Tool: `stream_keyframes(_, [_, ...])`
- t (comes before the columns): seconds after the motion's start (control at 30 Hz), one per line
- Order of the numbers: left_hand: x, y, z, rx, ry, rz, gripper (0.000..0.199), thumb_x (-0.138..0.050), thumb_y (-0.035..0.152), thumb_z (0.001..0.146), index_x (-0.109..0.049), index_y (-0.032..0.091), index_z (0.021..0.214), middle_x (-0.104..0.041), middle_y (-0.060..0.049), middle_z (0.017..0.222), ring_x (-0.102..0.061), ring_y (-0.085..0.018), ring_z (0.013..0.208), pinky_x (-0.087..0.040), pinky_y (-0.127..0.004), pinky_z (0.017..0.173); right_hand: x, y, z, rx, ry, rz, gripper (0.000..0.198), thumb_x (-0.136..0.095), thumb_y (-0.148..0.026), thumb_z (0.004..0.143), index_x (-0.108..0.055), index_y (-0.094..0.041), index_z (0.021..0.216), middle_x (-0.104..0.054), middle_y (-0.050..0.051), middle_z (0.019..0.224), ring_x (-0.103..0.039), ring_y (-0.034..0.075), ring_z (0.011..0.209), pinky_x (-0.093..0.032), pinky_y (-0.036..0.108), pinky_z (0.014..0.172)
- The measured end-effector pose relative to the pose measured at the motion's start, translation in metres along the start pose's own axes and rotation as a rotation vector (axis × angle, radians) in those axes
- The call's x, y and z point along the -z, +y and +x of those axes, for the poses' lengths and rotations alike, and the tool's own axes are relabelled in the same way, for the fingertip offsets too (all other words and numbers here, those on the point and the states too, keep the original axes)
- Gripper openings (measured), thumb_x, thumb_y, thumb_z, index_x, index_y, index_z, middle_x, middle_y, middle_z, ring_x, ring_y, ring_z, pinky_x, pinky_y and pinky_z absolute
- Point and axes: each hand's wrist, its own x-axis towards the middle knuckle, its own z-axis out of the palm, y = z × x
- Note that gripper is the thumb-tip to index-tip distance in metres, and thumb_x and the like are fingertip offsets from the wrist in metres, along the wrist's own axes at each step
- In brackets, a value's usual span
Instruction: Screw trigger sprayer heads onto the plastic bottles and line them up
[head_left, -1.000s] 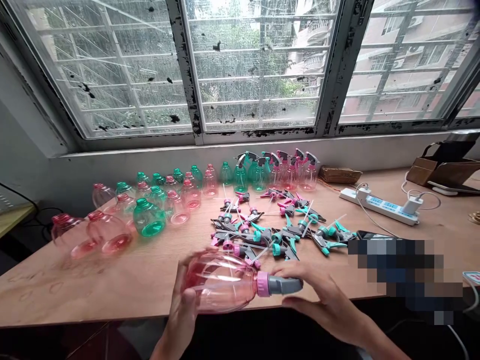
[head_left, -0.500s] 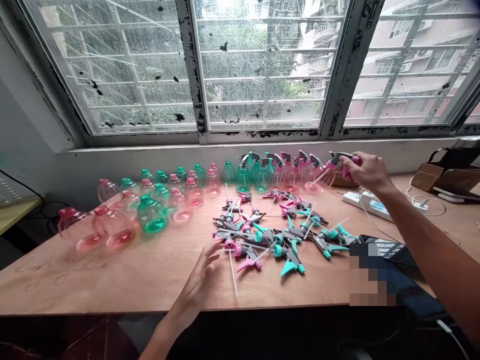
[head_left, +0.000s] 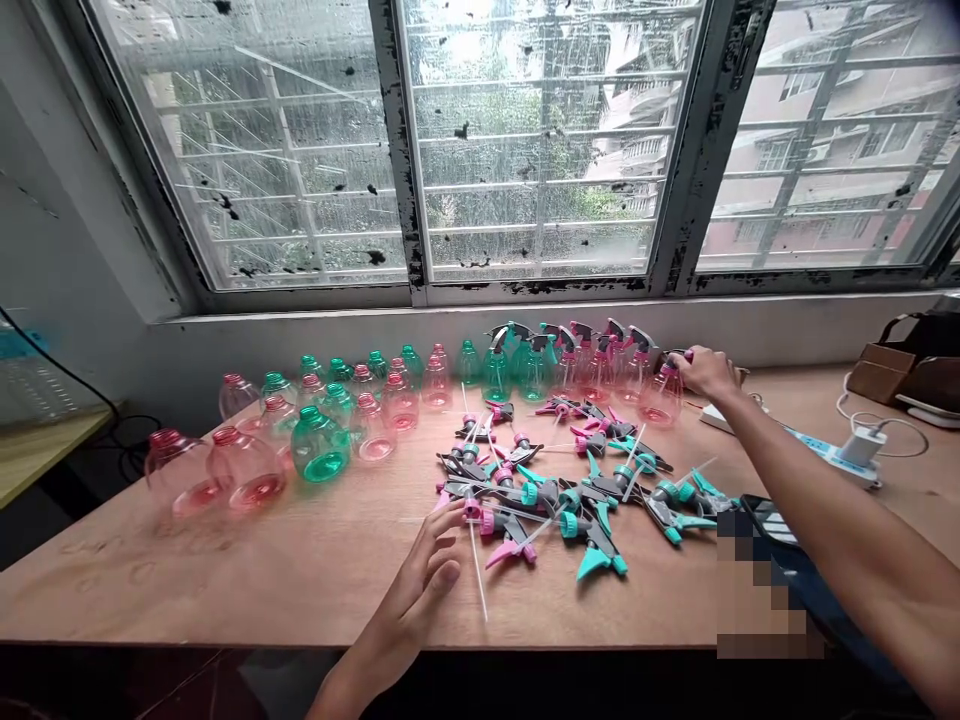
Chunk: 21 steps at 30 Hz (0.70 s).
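My right hand (head_left: pixel 705 372) is closed around a pink-and-grey trigger sprayer head (head_left: pixel 677 357) at the mouth of a pink transparent bottle (head_left: pixel 660 398). The hand partly hides the sprayer, so whether it is seated on the neck does not show. Low in the picture, my left hand (head_left: pixel 416 590) is open, fingers loosely extended at the near left edge of a heap of loose sprayer heads (head_left: pixel 544 492). Its fingertips lie beside a pink-collared sprayer (head_left: pixel 471 508); contact is unclear. The loose heads are pink or teal with grey bodies and thin white tubes.
Open-necked pink and green bottles (head_left: pixel 320 445) stand at the left of the wooden table (head_left: pixel 315 580). Bottles fitted with sprayers (head_left: pixel 534 372) line the wall. Right of them are a power strip (head_left: pixel 832 455), cables and a brown bag (head_left: pixel 874 370). A dark phone-like device (head_left: pixel 772 520) lies near the forearm.
My right hand has lowered the sprayer head, whose tube was angled at the pink bottle, down to the bottle's mouth. My left hand remains by the heap. The view has tilted slightly upward.
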Motion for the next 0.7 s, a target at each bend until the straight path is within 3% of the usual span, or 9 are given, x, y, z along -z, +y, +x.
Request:
stream_keyframes(0.13, [0.0,-0.003,0.0,-0.003,-0.017,0.002,0.052,-0.049,0.057,0.103,-0.054,0.032,0.148,-0.039,-0.01,0.167,-0.045,-0.035,0.145,-0.035,-0.054,0.123,-0.002,0.003,0.006,0.0,-0.007,0.0,0.027,-0.066,-0.032,0.104,-0.066,-0.022,0.128,-0.067,0.01,0.133,-0.069,0.028,0.115,-0.059,0.046,0.093])
stream_keyframes(0.3, [0.0,-0.004,0.0,-0.007,-0.019,-0.003,0.051,-0.051,0.053,0.103,-0.053,0.033,0.149,-0.045,-0.01,0.163,-0.051,-0.035,0.14,-0.043,-0.052,0.118,-0.003,0.003,0.008,-0.007,-0.033,0.048,0.029,-0.068,-0.033,0.102,-0.066,-0.021,0.128,-0.067,0.01,0.133,-0.07,0.028,0.112,-0.06,0.047,0.092])
stream_keyframes(0.4, [0.0,-0.003,0.0,-0.013,-0.029,0.005,0.051,-0.05,0.053,0.104,-0.052,0.032,0.15,-0.048,-0.011,0.16,-0.048,-0.035,0.143,-0.04,-0.053,0.12,-0.001,-0.001,0.005,-0.006,-0.014,0.092,0.028,-0.068,-0.034,0.102,-0.067,-0.022,0.127,-0.068,0.008,0.133,-0.069,0.028,0.113,-0.059,0.048,0.095])
stream_keyframes(0.47, [0.0,-0.003,0.0,-0.015,-0.038,0.008,0.05,-0.049,0.054,0.104,-0.051,0.033,0.15,-0.048,-0.011,0.159,-0.046,-0.035,0.144,-0.037,-0.054,0.121,0.005,-0.004,0.0,0.012,0.032,0.13,0.038,-0.066,-0.041,0.103,-0.065,-0.016,0.131,-0.066,0.017,0.136,-0.066,0.032,0.12,-0.054,0.052,0.099])
stream_keyframes(0.57, [0.001,-0.005,-0.001,0.008,-0.037,0.004,0.05,-0.049,0.053,0.104,-0.05,0.033,0.15,-0.044,-0.01,0.162,-0.047,-0.035,0.144,-0.038,-0.054,0.12,0.025,-0.014,-0.011,0.091,0.155,0.208,0.071,-0.063,-0.054,0.1,-0.053,0.003,0.141,-0.049,0.043,0.146,-0.047,0.044,0.14,-0.041,0.057,0.103])
stream_keyframes(0.6, [0.001,-0.006,-0.002,0.015,-0.035,0.005,0.05,-0.05,0.053,0.104,-0.05,0.033,0.15,-0.042,-0.01,0.164,-0.046,-0.035,0.144,-0.038,-0.053,0.121,0.035,-0.017,-0.016,0.129,0.196,0.241,0.075,-0.064,-0.054,0.099,-0.051,0.006,0.143,-0.045,0.046,0.148,-0.042,0.046,0.143,-0.037,0.057,0.104])
stream_keyframes(0.63, [0.001,-0.006,-0.002,0.021,-0.031,0.01,0.05,-0.05,0.052,0.104,-0.049,0.034,0.151,-0.04,-0.009,0.165,-0.045,-0.035,0.146,-0.038,-0.053,0.121,0.046,-0.021,-0.021,0.169,0.227,0.278,0.075,-0.064,-0.053,0.099,-0.051,0.006,0.143,-0.045,0.046,0.148,-0.042,0.045,0.142,-0.037,0.056,0.104])
stream_keyframes(0.7, [0.001,-0.006,-0.002,0.021,-0.021,0.026,0.05,-0.051,0.05,0.104,-0.048,0.035,0.151,-0.038,-0.008,0.167,-0.042,-0.035,0.149,-0.037,-0.052,0.122,0.067,-0.029,-0.034,0.248,0.252,0.373,0.059,-0.062,-0.049,0.103,-0.061,0.002,0.134,-0.06,0.038,0.136,-0.059,0.04,0.128,-0.045,0.052,0.098])
